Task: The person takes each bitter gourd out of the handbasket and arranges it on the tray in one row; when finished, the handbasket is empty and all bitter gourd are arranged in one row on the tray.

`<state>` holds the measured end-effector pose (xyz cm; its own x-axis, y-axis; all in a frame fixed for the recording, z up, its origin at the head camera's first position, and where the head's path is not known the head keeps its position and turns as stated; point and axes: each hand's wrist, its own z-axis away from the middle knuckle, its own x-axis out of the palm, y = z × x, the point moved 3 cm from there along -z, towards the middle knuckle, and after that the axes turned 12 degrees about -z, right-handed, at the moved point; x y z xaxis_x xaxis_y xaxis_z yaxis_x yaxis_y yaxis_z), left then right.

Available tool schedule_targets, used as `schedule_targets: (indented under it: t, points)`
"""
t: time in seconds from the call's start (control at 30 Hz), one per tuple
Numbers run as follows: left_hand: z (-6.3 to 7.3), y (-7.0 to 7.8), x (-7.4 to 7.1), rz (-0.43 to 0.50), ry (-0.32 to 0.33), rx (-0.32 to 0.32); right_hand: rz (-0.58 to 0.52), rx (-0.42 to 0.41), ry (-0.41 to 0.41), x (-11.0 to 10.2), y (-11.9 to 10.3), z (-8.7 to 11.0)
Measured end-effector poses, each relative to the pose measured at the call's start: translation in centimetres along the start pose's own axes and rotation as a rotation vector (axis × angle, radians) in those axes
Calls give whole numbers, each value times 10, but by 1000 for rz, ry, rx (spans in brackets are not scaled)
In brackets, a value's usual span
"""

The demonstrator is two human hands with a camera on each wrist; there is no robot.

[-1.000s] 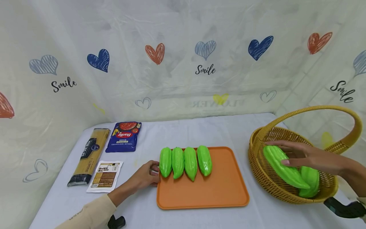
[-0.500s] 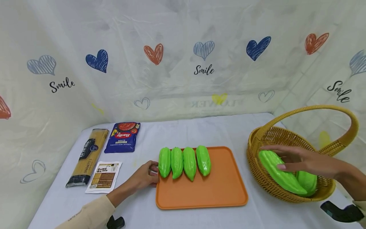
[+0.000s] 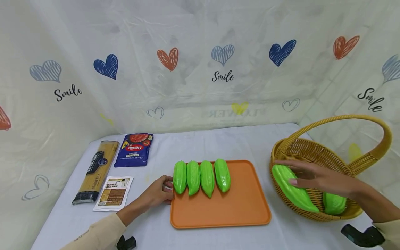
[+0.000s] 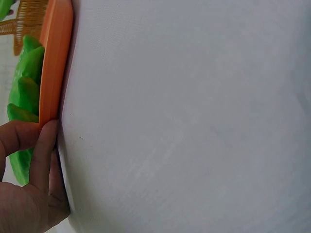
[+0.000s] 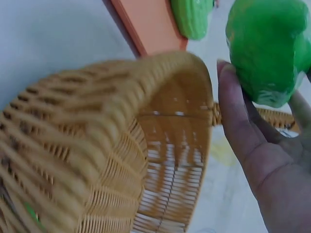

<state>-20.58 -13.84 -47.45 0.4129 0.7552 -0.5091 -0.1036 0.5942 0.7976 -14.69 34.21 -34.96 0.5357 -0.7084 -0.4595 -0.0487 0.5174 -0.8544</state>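
Observation:
My right hand (image 3: 315, 178) grips a glossy green bitter melon (image 3: 292, 187) between thumb and fingers, over the near left part of the wicker basket (image 3: 315, 149). In the right wrist view this bitter melon (image 5: 267, 48) is raised above the basket's rim. A second bitter melon (image 3: 335, 204) lies at the basket's bottom. My left hand (image 3: 156, 192) pinches the left rim of the orange tray (image 3: 218, 211); the left wrist view shows the fingers (image 4: 43, 150) at its edge. Several bitter melons (image 3: 207, 177) lie side by side along the tray's far left part.
At the table's left lie a spaghetti pack (image 3: 97, 170), a blue Barilla pouch (image 3: 134, 151) and a white-and-brown packet (image 3: 114, 192). The basket's tall handle (image 3: 372, 119) arches over its right side. A printed curtain (image 3: 193, 86) hangs behind the table.
My right hand has moved left with the bitter melon, toward the basket's left rim, uncovering more of the one below. My left hand stays at the tray's edge.

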Motion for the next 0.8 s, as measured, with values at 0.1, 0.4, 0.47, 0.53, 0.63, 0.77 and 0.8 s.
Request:
schedule_targets:
  t: [0.1,0.4,0.47,0.53,0.63,0.77,0.8]
  points:
    - [0,0,0,-4,1,-4,15,-10,29,6,-2,-3]
    - [1,-1,-1,-13,5,-4,-33,-72,63,26,-5,-17]
    - [1,0,-1,-8,9,-7,-52,-81,67,31,-5,-21]
    - [1,0,-1,-7,13,-10,-73,-89,66,34,-5,-24]
    - [1,1,0,-16,17,-13,-97,-85,68,39,-3,-28]
    - [1,1,0,-27,20,-18,-147,-82,52,45,-2,-32]
    - [1,2,0,-25,20,-18,-161,-82,45,47,-2,-33]
